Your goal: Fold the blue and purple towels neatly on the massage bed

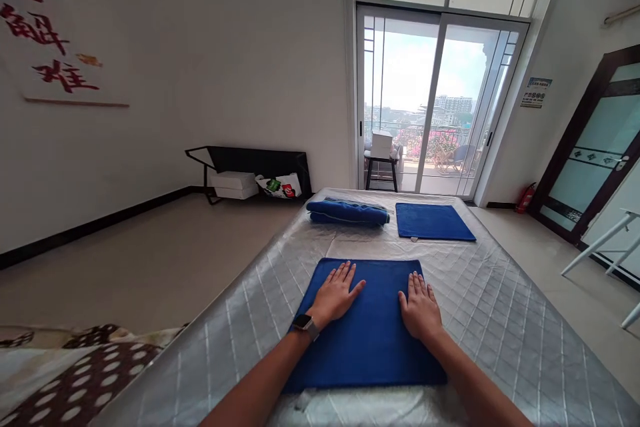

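A flat blue cloth [373,340], roughly square, lies on the quilted silver-grey mattress [240,347] in front of me. My left hand [336,293] rests palm down on its upper left part, fingers stretched and thumb apart; a watch [306,325] is on that wrist. Near the right edge of the same cloth, my right hand [420,307] lies flat with its fingers extended. Neither hand grips anything. Farther back on the mattress are a second flat blue cloth [434,221] and, to its left, a folded or rolled bundle of blue cloth [349,212].
Brown polka-dot bedding [85,380] lies at the lower left. Against the wall stands a black rack [255,160] with white boxes [233,185] and a bag. Sliding glass doors [400,93] are beyond the mattress. On the right are a fire extinguisher [525,199] and white furniture legs [600,243].
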`<state>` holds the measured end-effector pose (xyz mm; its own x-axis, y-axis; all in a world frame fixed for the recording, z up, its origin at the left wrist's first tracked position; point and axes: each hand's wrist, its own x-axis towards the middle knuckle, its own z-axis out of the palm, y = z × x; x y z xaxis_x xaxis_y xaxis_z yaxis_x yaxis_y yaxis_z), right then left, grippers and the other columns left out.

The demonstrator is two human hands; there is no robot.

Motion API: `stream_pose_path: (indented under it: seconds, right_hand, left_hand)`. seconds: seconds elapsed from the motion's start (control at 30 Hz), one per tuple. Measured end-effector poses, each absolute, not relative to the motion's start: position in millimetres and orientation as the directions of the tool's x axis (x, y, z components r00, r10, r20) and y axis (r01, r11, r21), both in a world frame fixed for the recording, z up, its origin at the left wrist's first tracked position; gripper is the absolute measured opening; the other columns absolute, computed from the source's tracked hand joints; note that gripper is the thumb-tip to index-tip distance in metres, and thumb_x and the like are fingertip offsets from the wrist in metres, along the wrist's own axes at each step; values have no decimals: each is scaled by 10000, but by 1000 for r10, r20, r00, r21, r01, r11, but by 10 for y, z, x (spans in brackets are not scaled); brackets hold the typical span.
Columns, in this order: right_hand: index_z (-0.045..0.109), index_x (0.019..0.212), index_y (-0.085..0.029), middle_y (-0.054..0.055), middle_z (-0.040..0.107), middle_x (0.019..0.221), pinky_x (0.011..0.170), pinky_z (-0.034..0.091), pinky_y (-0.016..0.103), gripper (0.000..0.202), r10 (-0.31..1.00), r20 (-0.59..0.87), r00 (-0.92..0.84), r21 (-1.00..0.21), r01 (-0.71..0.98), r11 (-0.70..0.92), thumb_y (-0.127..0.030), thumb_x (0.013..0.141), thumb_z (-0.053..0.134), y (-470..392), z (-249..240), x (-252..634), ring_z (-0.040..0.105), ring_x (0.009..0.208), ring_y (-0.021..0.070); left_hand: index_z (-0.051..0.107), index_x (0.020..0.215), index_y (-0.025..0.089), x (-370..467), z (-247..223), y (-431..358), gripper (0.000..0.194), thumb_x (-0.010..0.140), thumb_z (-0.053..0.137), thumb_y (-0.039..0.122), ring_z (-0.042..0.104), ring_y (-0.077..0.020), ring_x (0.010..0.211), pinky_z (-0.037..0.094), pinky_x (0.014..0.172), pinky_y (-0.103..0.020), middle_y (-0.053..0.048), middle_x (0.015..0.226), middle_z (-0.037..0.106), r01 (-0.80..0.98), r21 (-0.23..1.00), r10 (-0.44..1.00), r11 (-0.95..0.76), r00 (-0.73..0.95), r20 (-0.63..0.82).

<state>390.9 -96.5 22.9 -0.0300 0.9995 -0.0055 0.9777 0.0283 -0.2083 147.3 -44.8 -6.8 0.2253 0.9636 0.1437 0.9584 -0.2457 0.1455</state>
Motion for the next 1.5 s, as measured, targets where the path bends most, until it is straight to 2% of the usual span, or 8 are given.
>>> stream_pose_path:
  seconds: [0.2, 0.6, 0.77, 1.0, 1.17, 1.27, 1.37, 1.5]
  right_hand:
    - [292, 1527, -29, 159, 268, 1595, 1207, 64, 414, 654, 995, -37, -87, -142, 986, 81, -407, 1000, 209, -792, 467, 3834, 207, 1497, 249]
    - [239, 1548, -53, 108, 216, 1617, 1208, 87, 345, 651, 998, -17, -57, -257, 965, 51, -400, 998, 204, -465, 362, 3845, 161, 1508, 190]
    - [206, 1554, -53, 104, 177, 1626, 1209, 85, 353, 652, 997, -60, -56, -287, 957, 37, -403, 1003, 185, -473, 410, 3876, 122, 1515, 189]
    - [233, 1544, -31, 131, 201, 1618, 1210, 77, 360, 653, 998, -33, -61, -331, 943, 47, -390, 999, 208, -473, 391, 3862, 126, 1515, 205]
    - [236, 1541, -22, 154, 217, 1611, 1210, 97, 389, 647, 997, -21, -75, -312, 948, 65, -364, 992, 214, -466, 360, 3878, 136, 1513, 215]
    - [261, 1542, -56, 144, 217, 1613, 1207, 105, 395, 622, 992, -17, -127, -283, 952, 117, -301, 971, 268, -455, 316, 3912, 132, 1514, 218]
    - [274, 1543, -72, 139, 238, 1608, 1205, 109, 399, 615, 991, -5, -130, -287, 950, 123, -300, 971, 267, -445, 283, 3919, 154, 1510, 219]
    - [260, 1543, -54, 141, 245, 1605, 1207, 101, 390, 635, 998, 13, -67, -315, 947, 67, -370, 993, 219, -449, 302, 3881, 169, 1507, 215]
  left_hand:
    - [357, 1499, 74, 944, -129, -316, 799, 959, 170, 631, 276, -283, 1477, 237, 1193, -461, -162, 1575, 347, 987, 113, 981, -116, 95, 171]
    - [379, 1495, 105, 863, -193, -300, 773, 962, 193, 632, 314, -277, 1462, 230, 1201, -464, -148, 1561, 381, 986, 104, 980, -127, 108, 169]
    - [307, 1525, 95, 792, -166, -284, 731, 984, 167, 565, 235, -252, 1492, 220, 1210, -456, -131, 1596, 309, 985, 125, 988, -122, 107, 115]
    - [350, 1488, 16, 874, 22, -203, 763, 982, 221, 573, 276, -308, 1472, 233, 1200, -507, -210, 1567, 323, 991, 16, 991, -133, 132, 28]
    - [463, 1442, 144, 1845, 92, -298, 619, 1018, 206, 515, 415, -258, 1409, 361, 1151, -471, -156, 1500, 477, 889, 126, 876, -440, 395, 276]
    - [410, 1478, 190, 2464, 0, -387, 559, 1029, 232, 471, 400, -228, 1419, 370, 1152, -446, -124, 1512, 472, 751, 122, 740, -649, 586, 330]
    - [353, 1510, 186, 2573, -121, -380, 578, 1029, 228, 480, 355, -218, 1444, 352, 1166, -437, -121, 1539, 434, 755, 104, 742, -647, 593, 314]
    - [382, 1499, 210, 1854, -222, -229, 576, 1027, 216, 495, 339, -237, 1452, 330, 1168, -492, -121, 1547, 417, 851, 79, 837, -519, 487, 248]
